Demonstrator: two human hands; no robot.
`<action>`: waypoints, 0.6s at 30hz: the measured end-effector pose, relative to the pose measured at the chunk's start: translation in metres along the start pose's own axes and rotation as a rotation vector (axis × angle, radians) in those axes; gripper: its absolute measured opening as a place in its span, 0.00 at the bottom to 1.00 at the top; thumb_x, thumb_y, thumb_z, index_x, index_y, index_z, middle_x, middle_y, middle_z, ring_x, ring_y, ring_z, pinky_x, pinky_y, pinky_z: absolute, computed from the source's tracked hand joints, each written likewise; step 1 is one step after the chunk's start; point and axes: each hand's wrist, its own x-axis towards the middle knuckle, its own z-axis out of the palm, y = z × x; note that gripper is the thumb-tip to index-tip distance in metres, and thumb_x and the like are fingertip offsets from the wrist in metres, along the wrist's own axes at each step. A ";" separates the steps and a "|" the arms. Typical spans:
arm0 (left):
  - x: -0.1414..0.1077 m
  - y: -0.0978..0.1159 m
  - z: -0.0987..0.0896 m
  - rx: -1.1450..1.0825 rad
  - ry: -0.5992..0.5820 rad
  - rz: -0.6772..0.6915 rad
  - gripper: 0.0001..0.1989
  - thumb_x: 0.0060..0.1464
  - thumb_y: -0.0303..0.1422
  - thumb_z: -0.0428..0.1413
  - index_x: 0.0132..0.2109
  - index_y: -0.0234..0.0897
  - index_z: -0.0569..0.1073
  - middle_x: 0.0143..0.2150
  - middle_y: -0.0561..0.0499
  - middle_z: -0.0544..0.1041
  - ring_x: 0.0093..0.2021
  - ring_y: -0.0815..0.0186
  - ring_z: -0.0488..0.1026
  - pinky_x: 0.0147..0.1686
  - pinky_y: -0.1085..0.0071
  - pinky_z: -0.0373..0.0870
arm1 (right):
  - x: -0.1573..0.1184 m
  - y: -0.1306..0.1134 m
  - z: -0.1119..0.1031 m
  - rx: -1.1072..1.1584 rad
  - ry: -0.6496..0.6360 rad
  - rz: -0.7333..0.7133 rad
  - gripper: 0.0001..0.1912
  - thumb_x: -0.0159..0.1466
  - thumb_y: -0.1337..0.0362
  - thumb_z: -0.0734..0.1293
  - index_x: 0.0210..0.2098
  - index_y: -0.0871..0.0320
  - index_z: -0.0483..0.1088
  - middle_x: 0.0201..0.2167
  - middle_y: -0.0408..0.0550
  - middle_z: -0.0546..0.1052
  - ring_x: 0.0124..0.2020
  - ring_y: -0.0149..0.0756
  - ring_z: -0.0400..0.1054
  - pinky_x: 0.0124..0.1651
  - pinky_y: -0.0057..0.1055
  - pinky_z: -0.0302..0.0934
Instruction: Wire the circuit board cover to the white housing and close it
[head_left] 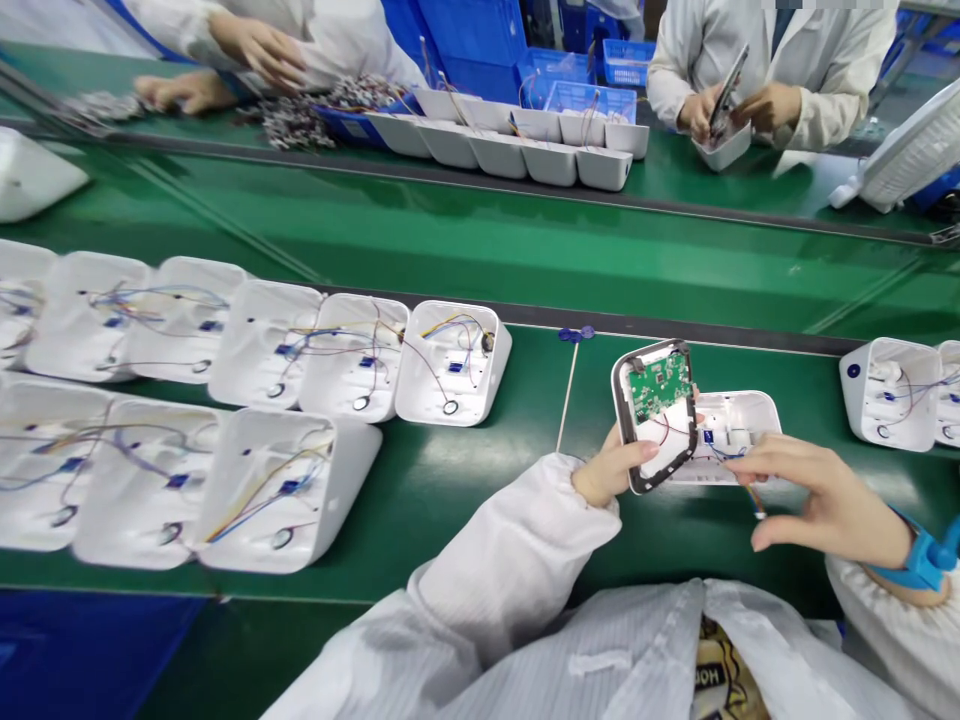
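My left hand (611, 468) grips a dark-rimmed panel (658, 415), tilted up so that its green circuit board shows. Behind and to the right of the panel, a white housing (750, 412) lies open on the green bench, with wires and a small blue part inside. Over the housing's front edge is my right hand (832, 500), thumb and fingers apart, the fingertips beside the wires. A wire bundle with a small white connector (760, 514) hangs below those fingers. A blue band circles my right wrist.
Two rows of open white housings (454, 365) with wires stand on the left; more housings (885, 395) are at the right edge. Across the green divider (525, 250), two people work beside grey-white housings (502, 155). A thin stick (570, 395) lies mid-bench.
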 end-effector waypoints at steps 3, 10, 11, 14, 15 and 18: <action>-0.001 0.000 0.000 -0.007 -0.004 -0.009 0.36 0.44 0.39 0.66 0.60 0.34 0.69 0.59 0.39 0.74 0.61 0.44 0.68 0.63 0.48 0.59 | 0.004 -0.002 -0.001 0.025 -0.006 -0.053 0.20 0.64 0.62 0.71 0.55 0.53 0.70 0.40 0.48 0.77 0.38 0.34 0.70 0.40 0.31 0.67; -0.004 0.002 0.003 0.021 0.003 -0.027 0.35 0.43 0.40 0.67 0.59 0.34 0.70 0.57 0.38 0.75 0.60 0.43 0.68 0.62 0.46 0.59 | 0.025 0.008 0.023 -0.112 0.403 -0.009 0.06 0.66 0.66 0.66 0.39 0.53 0.76 0.37 0.49 0.76 0.40 0.38 0.71 0.43 0.36 0.67; -0.004 0.002 0.003 0.027 0.012 -0.018 0.35 0.43 0.40 0.67 0.58 0.34 0.70 0.57 0.38 0.75 0.60 0.43 0.68 0.62 0.46 0.60 | 0.028 0.010 0.027 -0.073 0.429 0.063 0.06 0.68 0.64 0.64 0.39 0.54 0.75 0.40 0.50 0.76 0.43 0.40 0.72 0.45 0.37 0.67; -0.005 0.001 0.001 0.058 0.060 0.005 0.34 0.42 0.39 0.68 0.57 0.34 0.71 0.55 0.39 0.76 0.60 0.44 0.69 0.63 0.48 0.59 | 0.035 0.014 0.037 0.154 0.406 0.277 0.10 0.71 0.59 0.60 0.39 0.56 0.71 0.34 0.48 0.78 0.36 0.37 0.74 0.40 0.34 0.69; -0.005 0.001 0.000 0.063 0.075 0.004 0.34 0.41 0.39 0.68 0.56 0.34 0.71 0.55 0.40 0.76 0.60 0.44 0.69 0.63 0.48 0.59 | 0.038 0.015 0.038 0.223 0.386 0.334 0.12 0.71 0.57 0.60 0.39 0.57 0.70 0.29 0.46 0.77 0.30 0.34 0.73 0.34 0.31 0.69; -0.006 -0.002 -0.004 0.061 0.101 -0.010 0.34 0.39 0.37 0.69 0.55 0.34 0.72 0.54 0.40 0.77 0.58 0.44 0.70 0.62 0.47 0.60 | 0.044 0.021 0.038 0.280 0.372 0.445 0.14 0.68 0.54 0.63 0.38 0.58 0.72 0.21 0.42 0.73 0.21 0.31 0.68 0.24 0.28 0.64</action>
